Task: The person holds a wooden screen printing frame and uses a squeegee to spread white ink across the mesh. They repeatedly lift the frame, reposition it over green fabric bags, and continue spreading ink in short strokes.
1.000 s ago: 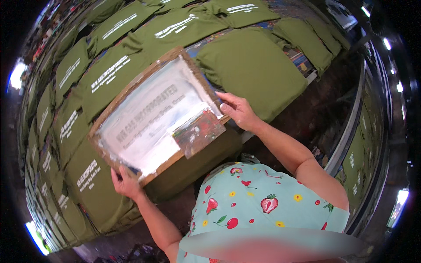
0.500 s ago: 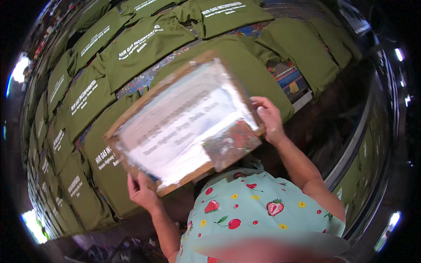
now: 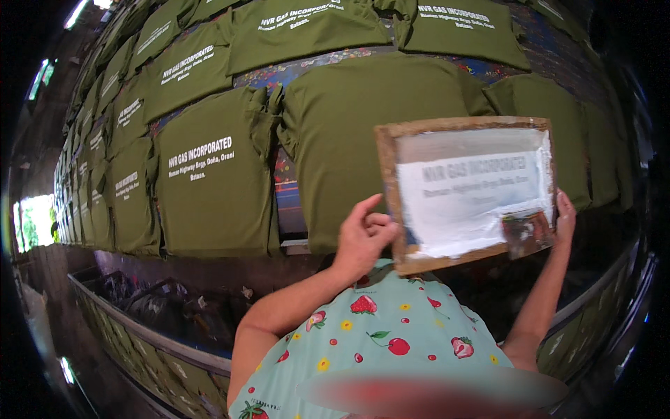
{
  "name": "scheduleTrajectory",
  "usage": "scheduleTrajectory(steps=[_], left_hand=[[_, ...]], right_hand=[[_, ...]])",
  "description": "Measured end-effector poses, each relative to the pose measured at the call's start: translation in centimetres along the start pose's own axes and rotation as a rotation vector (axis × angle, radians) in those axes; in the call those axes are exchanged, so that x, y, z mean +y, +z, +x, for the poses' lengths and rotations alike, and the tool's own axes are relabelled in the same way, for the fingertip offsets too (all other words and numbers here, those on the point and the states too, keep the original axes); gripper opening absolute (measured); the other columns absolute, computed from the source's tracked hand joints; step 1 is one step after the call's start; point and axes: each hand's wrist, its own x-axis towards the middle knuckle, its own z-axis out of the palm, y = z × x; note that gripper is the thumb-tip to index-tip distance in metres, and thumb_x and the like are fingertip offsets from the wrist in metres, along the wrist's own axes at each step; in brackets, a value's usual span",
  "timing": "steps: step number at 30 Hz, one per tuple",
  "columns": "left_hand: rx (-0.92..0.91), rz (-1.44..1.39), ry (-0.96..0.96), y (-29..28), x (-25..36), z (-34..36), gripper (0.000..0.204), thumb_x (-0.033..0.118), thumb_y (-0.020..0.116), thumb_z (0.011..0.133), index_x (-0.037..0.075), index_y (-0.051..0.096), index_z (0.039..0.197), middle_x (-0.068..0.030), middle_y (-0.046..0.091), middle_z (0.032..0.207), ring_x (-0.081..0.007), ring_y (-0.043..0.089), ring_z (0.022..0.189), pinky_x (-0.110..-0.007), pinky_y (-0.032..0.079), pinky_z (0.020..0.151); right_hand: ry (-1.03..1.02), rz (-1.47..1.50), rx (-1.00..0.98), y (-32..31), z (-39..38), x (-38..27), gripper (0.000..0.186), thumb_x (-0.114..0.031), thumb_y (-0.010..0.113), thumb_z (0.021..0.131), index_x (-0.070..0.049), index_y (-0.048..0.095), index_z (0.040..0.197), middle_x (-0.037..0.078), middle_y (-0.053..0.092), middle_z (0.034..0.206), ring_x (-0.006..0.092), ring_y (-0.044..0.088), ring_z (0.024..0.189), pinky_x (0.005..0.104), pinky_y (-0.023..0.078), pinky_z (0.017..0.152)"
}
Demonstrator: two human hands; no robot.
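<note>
Two hands grip wood-framed mesh screen point(image 3: 473, 192): left hand point(image 3: 361, 237) fingers curled, right hand point(image 3: 562, 220) fingers clamped.

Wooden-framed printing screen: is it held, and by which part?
Yes. The wooden-framed printing screen is gripped by both hands: the left hand at its left frame bar, the right hand at its lower right corner.

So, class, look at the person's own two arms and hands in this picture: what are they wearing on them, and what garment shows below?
Both forearms are bare to the hands, with no sleeves, gloves, rings or watch visible. The left hand and right hand are bare. Below them shows a pale mint top printed with red strawberries, cherries and small yellow flowers.
</note>
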Motion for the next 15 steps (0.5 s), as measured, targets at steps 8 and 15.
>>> scheduleTrajectory(steps=[8,15], left_hand=[[-0.468,0.033,-0.266,1.2,1.1,0.7,0.078,-0.005,0.082,0.093,-0.004,0.045,0.162,-0.0099,0.073,0.110,-0.0135,0.073,0.095,-0.029,0.063,0.088],[0.138,0.720,0.465,-9.6,6.4,10.7,0.033,0.001,0.070,0.098,-0.004,0.072,0.131,-0.0131,0.079,0.115,-0.0207,0.075,0.103,-0.035,0.060,0.094]], right_hand=[[-0.154,-0.041,-0.247,-4.5,4.3,0.6,0.045,-0.029,0.058,0.117,0.007,0.070,0.142,0.007,0.076,0.130,0.0150,0.069,0.112,0.0321,0.052,0.104],[-0.191,-0.078,-0.190,-4.0,3.3,0.6,0.042,-0.026,0.059,0.117,0.007,0.072,0.140,0.006,0.077,0.126,0.0141,0.069,0.110,0.0311,0.052,0.103]])
